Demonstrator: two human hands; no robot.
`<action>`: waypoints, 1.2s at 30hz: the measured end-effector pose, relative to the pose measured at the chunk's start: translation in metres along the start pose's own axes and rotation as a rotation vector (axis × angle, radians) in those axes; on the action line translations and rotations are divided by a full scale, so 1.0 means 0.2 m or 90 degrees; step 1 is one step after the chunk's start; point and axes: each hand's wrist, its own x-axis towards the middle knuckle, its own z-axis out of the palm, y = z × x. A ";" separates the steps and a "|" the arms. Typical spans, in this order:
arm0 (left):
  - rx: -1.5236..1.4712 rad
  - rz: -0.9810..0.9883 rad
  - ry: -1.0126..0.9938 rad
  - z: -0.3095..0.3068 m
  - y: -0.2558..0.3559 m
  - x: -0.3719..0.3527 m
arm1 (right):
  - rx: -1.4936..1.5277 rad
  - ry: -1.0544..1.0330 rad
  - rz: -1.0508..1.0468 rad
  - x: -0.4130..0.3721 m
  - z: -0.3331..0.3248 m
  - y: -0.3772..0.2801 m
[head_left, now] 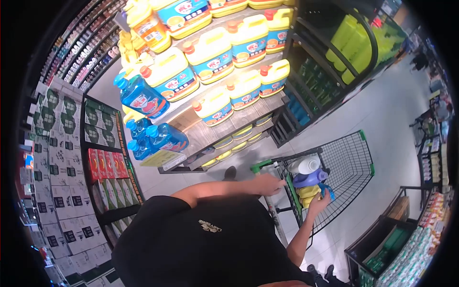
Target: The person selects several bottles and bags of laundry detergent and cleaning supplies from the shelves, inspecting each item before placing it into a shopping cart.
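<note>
My left hand point(268, 184) is curled over the handle point(275, 217) of a shopping cart point(345, 165). Inside the cart, my right hand point(321, 203) has its fingers against a small blue item point(328, 192), whose kind I cannot make out. Beside that lie a purple bottle point(310, 178), a white bottle point(304, 165) and a yellow item point(308, 195). My right fingers look bent around the blue item, and part of it is hidden by them.
A shelf point(217, 128) ahead holds several yellow jugs point(210, 56) and blue bottles point(143, 98). Stacked white cartons point(55, 172) stand left. A dark rack point(311, 81) is beyond the cart, and a bin point(389, 244) stands at lower right. Another person's shoes point(321, 272) show near the bottom.
</note>
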 end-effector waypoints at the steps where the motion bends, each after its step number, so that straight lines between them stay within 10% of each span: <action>1: -0.002 0.015 0.017 0.01 -0.01 -0.01 | 0.037 -0.001 0.004 0.00 0.03 -0.09; 7: -0.402 0.141 0.072 0.00 -0.13 -0.08 | 0.236 -0.106 -0.077 0.07 0.22 -0.77; 20: -0.677 -0.179 0.512 -0.02 -0.60 -0.90 | 0.257 -0.325 -0.764 0.13 0.72 -2.47; 26: -0.470 -0.213 0.528 0.01 -0.67 -1.06 | -0.022 -0.259 -0.840 0.12 0.85 -2.58; 36: -1.020 -0.286 0.510 0.06 -0.81 -0.99 | 0.172 -0.401 -0.746 -0.09 0.73 -2.29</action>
